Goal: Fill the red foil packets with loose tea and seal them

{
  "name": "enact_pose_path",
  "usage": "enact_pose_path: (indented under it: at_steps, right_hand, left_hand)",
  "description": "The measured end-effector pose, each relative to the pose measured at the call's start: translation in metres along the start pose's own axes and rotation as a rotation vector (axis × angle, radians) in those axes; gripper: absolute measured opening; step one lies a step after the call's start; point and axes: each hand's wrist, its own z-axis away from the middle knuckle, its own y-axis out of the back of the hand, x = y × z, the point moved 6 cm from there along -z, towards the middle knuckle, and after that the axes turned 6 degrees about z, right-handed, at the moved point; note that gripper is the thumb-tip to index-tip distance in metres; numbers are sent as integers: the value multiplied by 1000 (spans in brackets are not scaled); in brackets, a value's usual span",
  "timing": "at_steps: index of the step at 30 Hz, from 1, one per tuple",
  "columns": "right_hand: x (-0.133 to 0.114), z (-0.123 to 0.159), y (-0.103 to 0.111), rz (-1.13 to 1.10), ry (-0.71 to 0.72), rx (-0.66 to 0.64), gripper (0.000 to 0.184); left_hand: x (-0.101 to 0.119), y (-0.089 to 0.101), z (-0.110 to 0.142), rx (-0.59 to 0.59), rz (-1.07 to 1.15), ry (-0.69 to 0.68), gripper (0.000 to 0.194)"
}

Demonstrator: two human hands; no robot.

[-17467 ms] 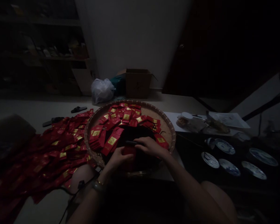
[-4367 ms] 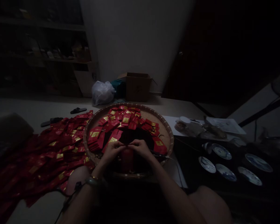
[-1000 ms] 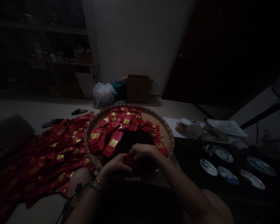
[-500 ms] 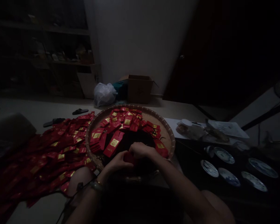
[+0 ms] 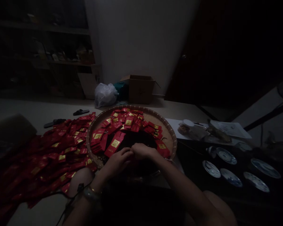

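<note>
— Item one?
— Red packet, single, dimly seen; below the two hands, towards the near rim of the round woven tray.
— Fingers?
— Left hand: fingers bent, tips meeting the right hand, whose fingers are curled in. Cannot tell whether either grips the packet.
— Other tray contents?
— Dark heap, mid-tray. Gold-labelled red packets, along left and far rims, some at right.
— Outside?
— Red packet pile, left; white-lidded jar and blue-and-white dishes, right; cardboard box, beyond the far rim.
</note>
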Motion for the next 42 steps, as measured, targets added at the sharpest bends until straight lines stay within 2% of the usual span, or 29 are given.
enact_pose_path:
  at_steps: [5, 12, 15, 19, 24, 26, 28, 31, 33, 36, 39, 42]
  right_hand:
    - [4, 14, 17, -175, 141, 100, 24]
    - [16, 22, 27, -424, 161, 211, 24]
    - [16, 22, 27, -445, 143, 224, 21]
    - [12, 22, 27, -367, 96, 241, 16]
    - [10, 28, 34, -389, 129, 309, 14]
    - [18, 30, 40, -485, 103, 357, 12]
    - [30, 33, 45, -559, 15, 463, 15]
    - [40, 37, 50, -508, -85, 610, 31]
    - [30, 37, 46, -421, -12, 577, 32]
    - [1, 33, 33, -281, 155, 344, 19]
    - [-17, 26, 19, -130, 106, 90, 20]
    - [-23, 21, 16, 0, 25, -21, 25]
  left_hand:
    - [-1, 5, 2, -26, -7, 21, 34]
    - [-13, 1, 10, 27, -54, 103, 35]
    - [-12, 1, 12, 52, -111, 77, 35]
    - [-9, 2, 13, 73, -143, 34, 34]
    - [-7, 4, 13, 88, -154, 15, 33]
    - [-6, 6, 14, 93, -153, 5, 30]
    - [-5, 8, 15, 97, -152, -4, 27]
    - [-4, 11, 18, 114, -146, -5, 25]
    - [-5, 13, 19, 128, -136, -3, 24]
    - [-5, 12, 19, 129, -112, -1, 22]
    - [-2, 8, 16, 106, -25, 22, 21]
    - [1, 6, 14, 116, 75, 90, 23]
